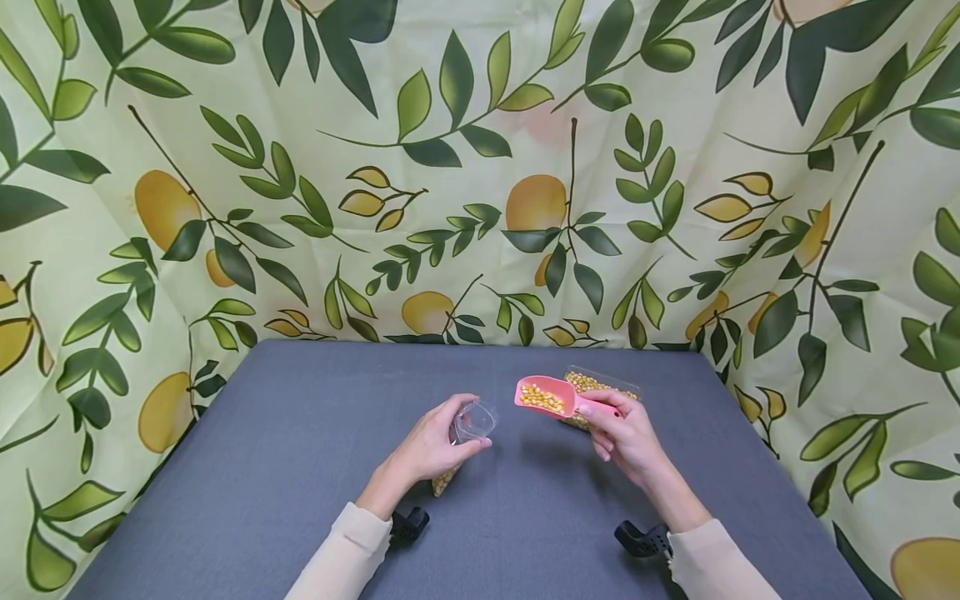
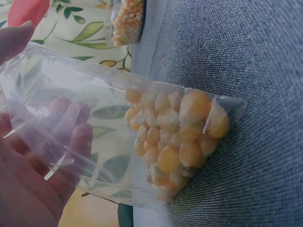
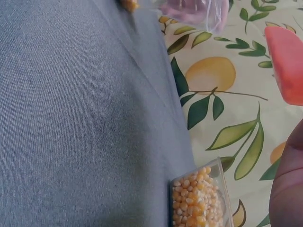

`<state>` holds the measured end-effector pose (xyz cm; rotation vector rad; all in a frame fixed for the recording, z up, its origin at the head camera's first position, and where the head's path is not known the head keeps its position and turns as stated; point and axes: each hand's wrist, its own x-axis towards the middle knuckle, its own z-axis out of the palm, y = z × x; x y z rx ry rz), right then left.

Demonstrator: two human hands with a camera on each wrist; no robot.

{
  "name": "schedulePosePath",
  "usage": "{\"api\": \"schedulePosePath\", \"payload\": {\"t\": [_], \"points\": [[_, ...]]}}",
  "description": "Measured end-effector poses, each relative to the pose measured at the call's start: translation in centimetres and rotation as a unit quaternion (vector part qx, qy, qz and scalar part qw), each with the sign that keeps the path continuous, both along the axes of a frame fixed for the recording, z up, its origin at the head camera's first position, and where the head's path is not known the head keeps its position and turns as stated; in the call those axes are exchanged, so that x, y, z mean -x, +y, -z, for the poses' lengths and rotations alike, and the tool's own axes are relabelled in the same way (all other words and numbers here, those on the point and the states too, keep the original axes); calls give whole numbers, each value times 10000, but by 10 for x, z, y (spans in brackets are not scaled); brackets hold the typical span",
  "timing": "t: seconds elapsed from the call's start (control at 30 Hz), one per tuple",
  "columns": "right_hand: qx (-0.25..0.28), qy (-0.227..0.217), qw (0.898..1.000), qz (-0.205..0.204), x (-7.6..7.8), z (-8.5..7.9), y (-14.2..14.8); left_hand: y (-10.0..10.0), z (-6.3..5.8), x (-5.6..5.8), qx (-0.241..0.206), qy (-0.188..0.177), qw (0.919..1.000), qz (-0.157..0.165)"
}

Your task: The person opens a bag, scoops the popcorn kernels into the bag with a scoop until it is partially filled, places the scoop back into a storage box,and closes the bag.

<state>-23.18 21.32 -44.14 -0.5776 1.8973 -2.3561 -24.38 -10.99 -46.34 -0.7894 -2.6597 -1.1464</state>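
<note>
My left hand (image 1: 431, 446) holds a clear plastic bag (image 2: 109, 189) by its upper part, the mouth spread between thumb and fingers. Corn kernels (image 2: 165, 132) fill the pointed bottom of the bag, which is close to or on the cloth. My right hand (image 1: 628, 433) grips the handle of a pink scoop (image 1: 572, 398) in the air, to the right of the bag mouth. Yellow kernels (image 1: 542, 398) lie in the scoop. Behind the right hand stands a clear plastic box (image 3: 226, 184) of corn kernels, partly hidden by hand and scoop in the head view.
A dark grey-blue cloth covers the table (image 1: 285, 467). Leaf-and-fruit patterned fabric (image 1: 465, 183) hangs behind and along both sides. Black wrist mounts (image 1: 641, 540) sit at both wrists, near the table surface.
</note>
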Motion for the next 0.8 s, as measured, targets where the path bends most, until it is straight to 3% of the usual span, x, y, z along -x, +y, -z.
{"api": "schedulePosePath", "payload": {"t": [0.27, 0.8], "points": [[39, 117, 9998, -163, 1, -1, -8, 0, 0, -1, -15, 48, 10000, -48], [-139, -90, 9995, -254, 1, -4, -20, -1, -2, -1, -46, -85, 10000, -15]]}}
